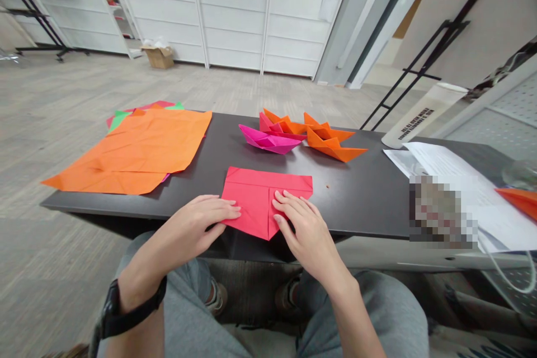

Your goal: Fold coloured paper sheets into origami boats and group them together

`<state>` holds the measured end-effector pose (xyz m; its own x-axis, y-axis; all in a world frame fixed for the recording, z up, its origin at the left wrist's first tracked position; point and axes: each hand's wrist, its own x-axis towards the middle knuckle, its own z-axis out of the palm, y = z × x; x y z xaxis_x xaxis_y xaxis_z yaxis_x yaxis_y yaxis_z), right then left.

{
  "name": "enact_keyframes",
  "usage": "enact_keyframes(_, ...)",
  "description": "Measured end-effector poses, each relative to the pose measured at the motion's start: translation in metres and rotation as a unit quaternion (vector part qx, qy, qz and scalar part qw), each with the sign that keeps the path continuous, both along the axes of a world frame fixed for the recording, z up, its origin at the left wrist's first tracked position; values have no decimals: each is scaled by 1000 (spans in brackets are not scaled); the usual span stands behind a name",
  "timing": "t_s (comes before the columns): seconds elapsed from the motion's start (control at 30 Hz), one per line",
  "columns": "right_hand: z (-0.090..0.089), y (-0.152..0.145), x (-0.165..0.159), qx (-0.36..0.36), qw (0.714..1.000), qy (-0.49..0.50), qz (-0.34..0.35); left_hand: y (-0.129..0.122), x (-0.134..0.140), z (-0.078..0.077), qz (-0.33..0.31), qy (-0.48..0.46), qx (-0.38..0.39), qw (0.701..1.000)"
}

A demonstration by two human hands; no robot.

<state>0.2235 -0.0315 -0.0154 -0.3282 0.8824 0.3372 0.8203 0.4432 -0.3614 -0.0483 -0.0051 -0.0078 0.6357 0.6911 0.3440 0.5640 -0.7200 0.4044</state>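
A folded sheet of red paper (251, 201) lies at the front edge of the dark table, its pointed lower corner toward me. A straight band is folded along its far side, and a vertical crease line or flap edge runs down the middle. My left hand (203, 218) rests on its left side, fingers stretched flat and thumb by the paper's near edge. Over the right side lies my right hand (300, 221), fingers extended on the paper and thumb apart. Beyond the sheet stand a magenta paper boat (272, 141) and several orange paper boats (333, 145), with a red one partly hidden among them.
At the left lies a stack of coloured paper with an orange sheet (138, 151) on top. White papers (453, 179), a blurred-out item (442, 210) and a white cylinder (423, 114) are at the right. A cardboard box (158, 57) sits on the floor behind.
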Motion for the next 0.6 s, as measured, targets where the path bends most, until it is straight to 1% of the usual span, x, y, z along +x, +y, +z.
enact_keyframes(0.13, 0, 0, 0, 2, 1000, -2, 1, 0, 17, 4, 69, -43, 15, 997)
enact_keyframes(0.23, 0, 0, 0, 2, 1000, -2, 3, 2, 35, 2, 127, -100, 53, 985)
enact_keyframes(0.27, 0, 0, 0, 2, 1000, -3, 5, 3, 42, 1, 137, -118, 67, 981)
enact_keyframes(0.37, -1, 1, 1, 8, 1000, 0, 9, 5, 60, -5, 131, -136, 85, 978)
enact_keyframes(0.47, -1, 0, 0, 8, 1000, 3, 10, 6, 73, -9, 123, -105, 91, 983)
enact_keyframes(0.6, -1, 0, 0, 6, 1000, -3, 10, 6, 79, -12, 128, -57, 100, 985)
